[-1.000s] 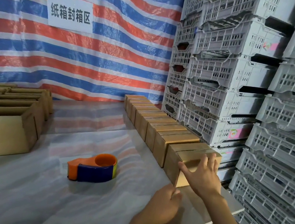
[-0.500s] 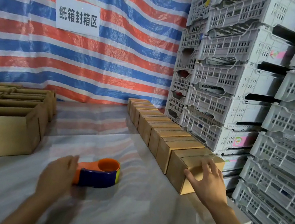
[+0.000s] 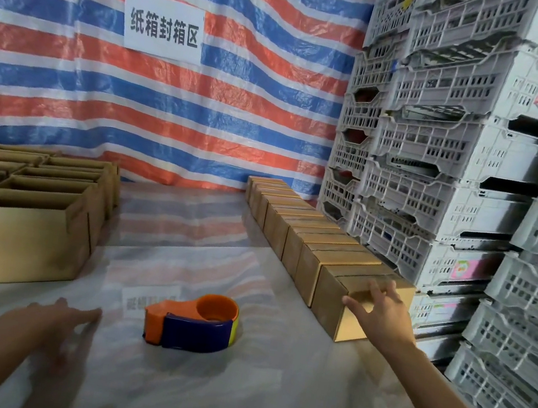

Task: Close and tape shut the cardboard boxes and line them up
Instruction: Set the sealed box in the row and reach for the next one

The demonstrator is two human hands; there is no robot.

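Right hand (image 3: 384, 310) lay on the nearest closed box (image 3: 329, 295), fingers spread and nearly straight over its top near edge, thumb out along the front corner; a flat contact, no grasp around the carton. That box was the near end of a row of closed boxes (image 3: 295, 228) that ran away from the fingertips toward the striped tarp (image 3: 205, 108), each touching the next. Just beyond the fingers, on their outer side, stood stacked grey crates (image 3: 456, 161). Left hand (image 3: 60, 323) was low over the table (image 3: 234, 389), fingers extended and relaxed, holding nothing; motion blur hid whether the fingertips touched the surface. The tape dispenser (image 3: 192, 322), orange and blue, lay on the table between the two hands, near the left fingertips but apart from them, and untouched. Open boxes (image 3: 21, 238), flaps up, were grouped ahead of the left fingers on their outer side. A white sign (image 3: 164, 27) with printed characters hung on the tarp.
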